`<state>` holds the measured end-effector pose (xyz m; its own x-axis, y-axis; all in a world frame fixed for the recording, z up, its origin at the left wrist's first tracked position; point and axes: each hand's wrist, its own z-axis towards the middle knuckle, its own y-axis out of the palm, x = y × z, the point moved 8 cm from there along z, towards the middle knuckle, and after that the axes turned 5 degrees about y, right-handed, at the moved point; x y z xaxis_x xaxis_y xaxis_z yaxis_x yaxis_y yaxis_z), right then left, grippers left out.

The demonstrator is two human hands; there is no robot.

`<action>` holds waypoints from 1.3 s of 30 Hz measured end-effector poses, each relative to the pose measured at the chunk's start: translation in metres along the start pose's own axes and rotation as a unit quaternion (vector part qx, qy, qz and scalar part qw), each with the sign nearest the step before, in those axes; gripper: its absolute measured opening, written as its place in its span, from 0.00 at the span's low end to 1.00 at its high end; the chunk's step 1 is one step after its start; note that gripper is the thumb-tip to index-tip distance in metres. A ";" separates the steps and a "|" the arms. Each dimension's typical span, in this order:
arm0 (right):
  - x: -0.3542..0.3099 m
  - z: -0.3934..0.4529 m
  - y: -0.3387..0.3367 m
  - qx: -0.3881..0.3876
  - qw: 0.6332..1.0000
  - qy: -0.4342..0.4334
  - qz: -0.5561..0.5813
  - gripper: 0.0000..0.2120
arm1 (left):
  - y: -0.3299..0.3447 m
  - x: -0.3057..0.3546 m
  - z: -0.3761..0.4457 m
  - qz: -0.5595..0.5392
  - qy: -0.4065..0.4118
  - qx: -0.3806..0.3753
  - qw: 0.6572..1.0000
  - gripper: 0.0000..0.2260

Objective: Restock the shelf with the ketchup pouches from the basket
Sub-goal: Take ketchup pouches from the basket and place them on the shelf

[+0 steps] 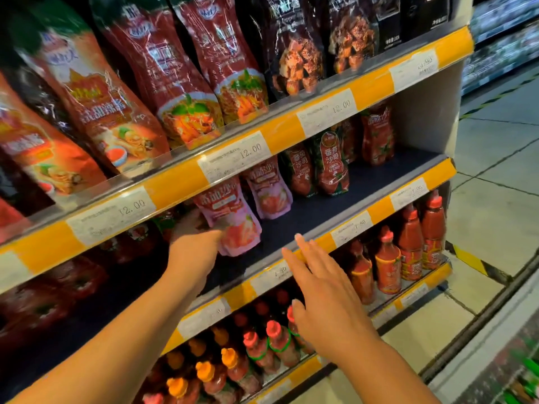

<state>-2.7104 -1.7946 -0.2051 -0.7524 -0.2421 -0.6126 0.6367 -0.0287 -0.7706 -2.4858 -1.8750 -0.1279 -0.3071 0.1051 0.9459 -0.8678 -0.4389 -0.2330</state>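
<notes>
My left hand (194, 248) reaches into the middle shelf (315, 217) and grips the left side of a pink ketchup pouch (233, 217) that stands upright on the dark shelf board. A second pink pouch (269, 191) stands just behind it to the right. Further right stand dark red ketchup pouches (332, 164) and one more (377, 135) near the shelf's end. My right hand (323, 295) hovers in front of the shelf's yellow edge strip, fingers spread, holding nothing. The basket is out of sight.
The upper shelf (367, 86) carries tall red sauce pouches (175, 77) and dark packs. The shelves below hold red sauce bottles (408, 243) with red and orange caps (230, 357). A tiled aisle floor (495, 176) lies to the right.
</notes>
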 end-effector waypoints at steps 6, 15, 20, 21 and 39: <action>0.002 0.017 0.024 -0.009 0.997 -0.011 -0.075 0.50 | 0.016 0.007 0.031 0.102 0.055 0.014 0.993 0.26; 0.007 0.017 0.028 0.005 0.997 -0.012 -0.071 0.51 | 0.035 -0.009 0.044 0.082 0.071 -0.018 0.994 0.16; 0.007 0.017 0.029 0.010 0.998 -0.010 -0.060 0.51 | 0.037 -0.013 0.050 0.069 0.081 -0.020 0.994 0.26; 0.007 0.017 0.029 0.010 0.998 -0.009 -0.058 0.51 | 0.037 -0.016 0.053 0.083 0.093 -0.021 0.992 0.28; 0.005 0.017 0.027 0.010 0.998 -0.003 -0.065 0.50 | 0.027 0.007 0.048 0.322 0.168 -0.008 0.932 0.02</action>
<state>-2.6934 -1.8133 -0.2260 -0.8278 -0.2417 -0.5063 0.5371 -0.0802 -0.8397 -2.4928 -1.9295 -0.1172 -0.8685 0.0984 0.4858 -0.4663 -0.4944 -0.7336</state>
